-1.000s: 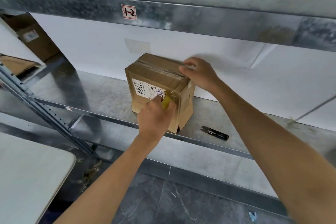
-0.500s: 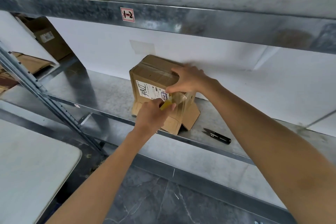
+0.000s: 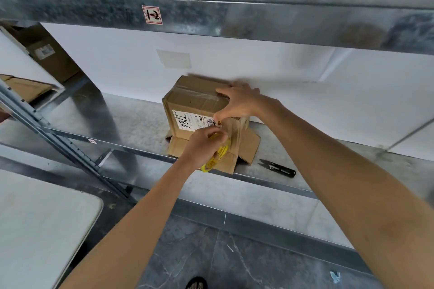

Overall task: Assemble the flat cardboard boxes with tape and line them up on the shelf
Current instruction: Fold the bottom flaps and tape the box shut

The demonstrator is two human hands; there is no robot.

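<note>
The fingers of my left hand [image 3: 202, 146] clench the yellow tape roll [image 3: 215, 160]. My right hand [image 3: 242, 103] lies flat on the cardboard box [image 3: 195, 103], which stands on the middle shelf [image 3: 117, 119], and its thumb presses the tape down. I should pull the tape tight and rub it smooth.

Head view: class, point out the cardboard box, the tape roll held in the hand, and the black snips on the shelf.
cardboard box [image 3: 185, 104], head view, front face above the label.
tape roll [image 3: 215, 161], head view, exposed yellow rim.
black snips [image 3: 279, 168], head view, middle of the handle.
</note>
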